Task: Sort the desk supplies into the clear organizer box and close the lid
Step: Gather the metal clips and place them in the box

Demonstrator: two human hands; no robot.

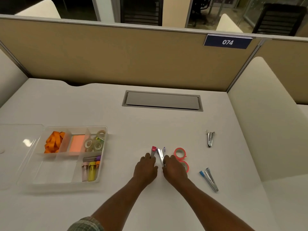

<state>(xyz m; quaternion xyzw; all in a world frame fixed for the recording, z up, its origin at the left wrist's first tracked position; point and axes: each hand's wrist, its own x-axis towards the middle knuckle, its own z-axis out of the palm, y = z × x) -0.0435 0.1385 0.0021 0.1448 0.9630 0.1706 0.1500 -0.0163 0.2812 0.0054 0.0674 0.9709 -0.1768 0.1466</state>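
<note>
Staplers are the supplies in hand now: a small pink-capped metal stapler [153,150] and a purple-tipped metal stapler [162,156] lie side by side on the white tabletop [166,127], near its middle, with both hands come together over their near ends. The left hand [146,169] lies knuckles-up, its fingers curled down onto the pink-capped one; the right hand [173,170] is likewise curled, closing on the purple-tipped one, though whether either has a firm grip or merely touches I cannot tell. Both forearms reach forward from the near edge, converging into a narrow V.

The clear plastic organizer box [103,165] sits well to the left, its clear lid [18,147] swung open flat beside it. Its compartments already hold orange ribbon [53,141], a pink sticky-note pad [77,143], clear tape rolls [95,142] and small coloured-cap vials [90,169]; the near-left compartment looks empty.

By my judgement the sorting is about half done. The next move calls for lifting these two staplers and carrying them left into a free compartment. Still outside are two pink tape rolls [180,152] just beside the right hand, a blue-tipped stapler [209,179] and a plain silver stapler [210,139] farther right.
</note>
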